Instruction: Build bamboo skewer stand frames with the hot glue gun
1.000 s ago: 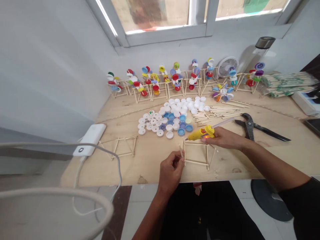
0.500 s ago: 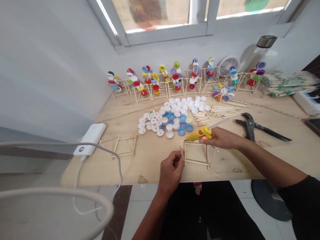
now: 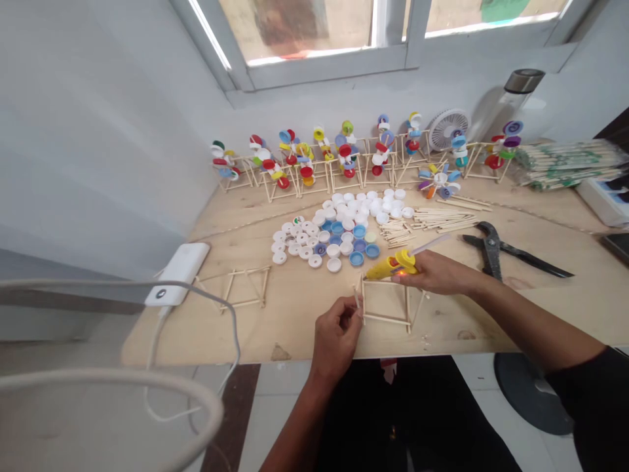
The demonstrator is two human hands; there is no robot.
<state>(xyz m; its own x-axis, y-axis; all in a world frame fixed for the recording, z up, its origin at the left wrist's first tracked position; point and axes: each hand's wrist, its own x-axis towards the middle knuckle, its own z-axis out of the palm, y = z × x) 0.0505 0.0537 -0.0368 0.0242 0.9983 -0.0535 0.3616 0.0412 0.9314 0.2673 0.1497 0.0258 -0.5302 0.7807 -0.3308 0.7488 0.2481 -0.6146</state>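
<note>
A yellow glue gun is held in my right hand, its nozzle at the upper left corner of a wooden stick frame. My left hand pinches a short stick beside the left side of that frame. The frame lies near the table's front edge, with slanting sticks at its right side. A small orange light glows on the glue gun, and a clear glue stick comes out of its back.
White and blue bottle caps lie mid-table, with cut sticks and black pliers to their right. Another stick frame and a white power bank are left. Stick models with coloured caps line the back.
</note>
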